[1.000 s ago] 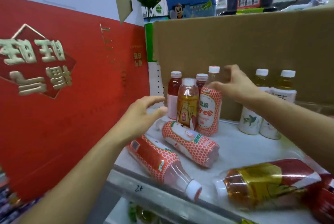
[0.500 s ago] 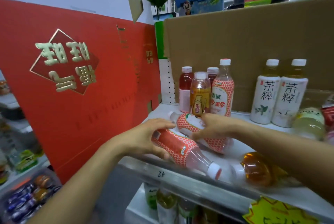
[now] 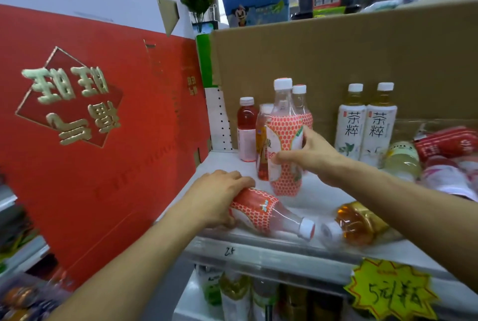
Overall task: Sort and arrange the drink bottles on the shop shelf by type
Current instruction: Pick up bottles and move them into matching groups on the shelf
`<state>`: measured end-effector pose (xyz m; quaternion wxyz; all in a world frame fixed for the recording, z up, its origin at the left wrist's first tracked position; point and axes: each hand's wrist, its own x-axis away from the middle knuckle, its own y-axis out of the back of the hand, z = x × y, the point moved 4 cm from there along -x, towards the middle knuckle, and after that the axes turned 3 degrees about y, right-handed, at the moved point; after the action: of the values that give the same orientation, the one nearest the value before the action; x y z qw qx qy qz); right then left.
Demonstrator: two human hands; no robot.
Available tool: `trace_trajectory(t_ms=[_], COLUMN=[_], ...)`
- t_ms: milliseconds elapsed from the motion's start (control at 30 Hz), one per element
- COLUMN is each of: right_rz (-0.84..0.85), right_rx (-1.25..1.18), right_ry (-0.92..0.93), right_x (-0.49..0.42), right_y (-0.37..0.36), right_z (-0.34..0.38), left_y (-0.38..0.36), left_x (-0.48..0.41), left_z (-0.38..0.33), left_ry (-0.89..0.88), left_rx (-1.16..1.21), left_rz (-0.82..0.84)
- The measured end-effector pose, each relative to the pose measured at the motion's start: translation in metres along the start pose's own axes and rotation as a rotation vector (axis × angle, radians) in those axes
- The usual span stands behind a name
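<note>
Fingers on both hands are busy on my feed. The right hand (image 3: pixel 314 156) wraps its thumb and fingers round the middle of an upright dotted bottle (image 3: pixel 284 139), white cap up, over the left part of the shelf (image 3: pixel 323 199). I cannot tell whether its base touches the board (the angle gives me no clear gap). The left hand (image 3: pixel 219 196) curls over the bottom end of a lying dotted bottle (image 3: pixel 266 214), which rests on its side near the shelf's front edge, cap pointing right. Just beside that cap lies an amber bottle (image 3: pixel 359 222), also on its side, its own cap facing the other one.

Behind the held bottle I see a second standing dotted bottle (image 3: pixel 304 113), an orange-label bottle (image 3: pixel 261 137) and a red drink bottle (image 3: pixel 247 126), close together near the back. White tea bottles (image 3: pixel 350 126), two of them, stand side by side further right against the cardboard backing (image 3: pixel 336 49). Fallen bottles (image 3: pixel 445 144) lie at the far right, too blurred to sort. A red carton (image 3: pixel 103 126) stands to the left of the shelf, and a yellow price tag (image 3: pixel 390 292) hangs below the front edge.
</note>
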<state>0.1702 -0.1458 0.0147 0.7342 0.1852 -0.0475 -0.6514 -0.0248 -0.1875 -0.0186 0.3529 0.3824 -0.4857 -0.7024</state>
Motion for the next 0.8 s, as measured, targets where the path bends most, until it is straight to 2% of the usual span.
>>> trace_trajectory(t_ms=[100,300,400,567,800], right_rz=[-0.019,0.036,0.057,0.023,-0.001], right_rx=[-0.041,0.037,0.117,0.089,0.052], right_ry=[-0.017,-0.071,-0.093,-0.126,-0.08], right_x=[0.003,0.004,0.005,0.005,0.008], right_y=[-0.001,-0.002,0.0,-0.003,-0.024], right_z=[-0.008,-0.009,-0.009,-0.008,-0.005], left_y=[0.001,0.002,0.008,-0.004,-0.019], left_x=[0.004,0.011,0.019,0.009,-0.015], left_z=[-0.002,0.012,0.028,0.047,0.051], left_ry=[0.009,0.091,0.203,0.436,0.533], left_rx=[-0.049,0.029,0.265,0.952,1.237], left_rz=[-0.057,-0.114,-0.208,-0.299,-0.267])
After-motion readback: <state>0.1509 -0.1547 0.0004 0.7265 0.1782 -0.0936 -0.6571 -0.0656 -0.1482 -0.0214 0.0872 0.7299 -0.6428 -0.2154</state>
